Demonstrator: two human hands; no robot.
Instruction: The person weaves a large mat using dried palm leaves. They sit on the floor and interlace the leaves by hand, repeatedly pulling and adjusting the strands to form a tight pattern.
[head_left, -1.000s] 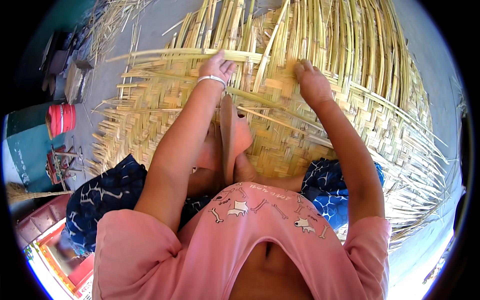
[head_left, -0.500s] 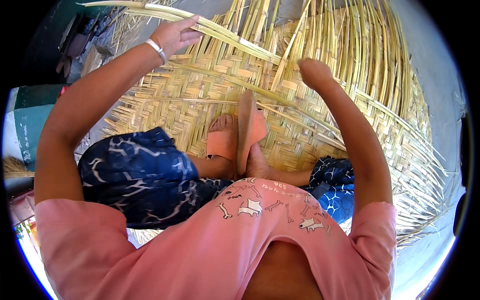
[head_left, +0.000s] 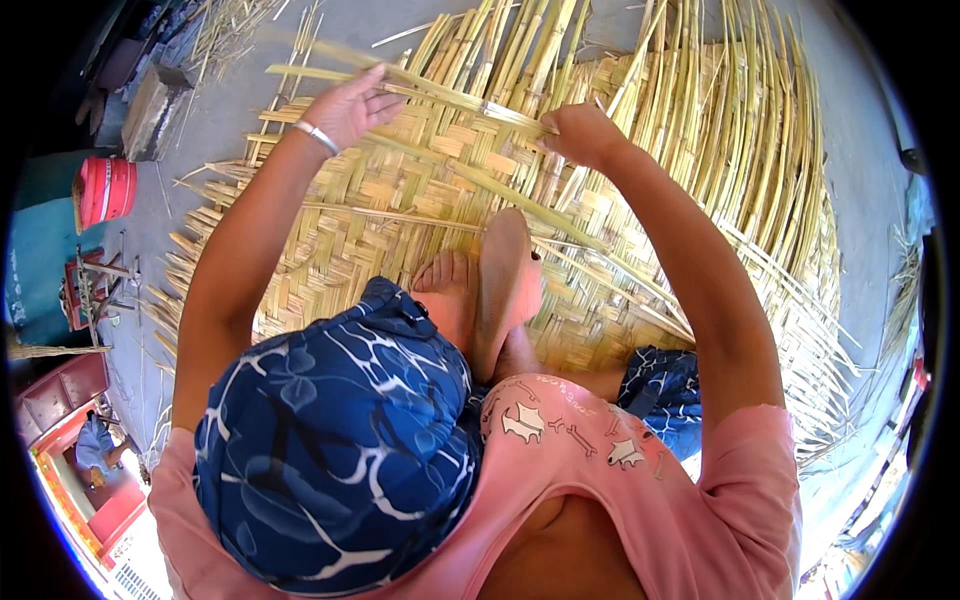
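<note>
Over the half-woven mat [head_left: 350, 260] my two hands stretch a few split reed strips [head_left: 460, 98]. My left hand [head_left: 350, 110], with a silvery bangle at the wrist, has the strips running between its thumb and fingers. At their other end my right hand [head_left: 585, 137] is closed in a pinch around them. The tips beyond the left hand are blurred. Long upright reeds [head_left: 560, 50] stick out from the mat's far edge. My feet, in pinkish-orange sandals [head_left: 510, 290], rest on the woven part.
My raised left knee [head_left: 340, 440] in blue patterned cloth covers the near left. On the grey floor [head_left: 860, 180] at left are a red bucket [head_left: 105, 190], a block [head_left: 155, 110] and loose straw [head_left: 230, 40]. A person [head_left: 95, 445] shows far off at lower left.
My right hand has come left along the strips, nearer my left hand. My left knee has risen into the near view. The view has shifted, showing more floor at left.
</note>
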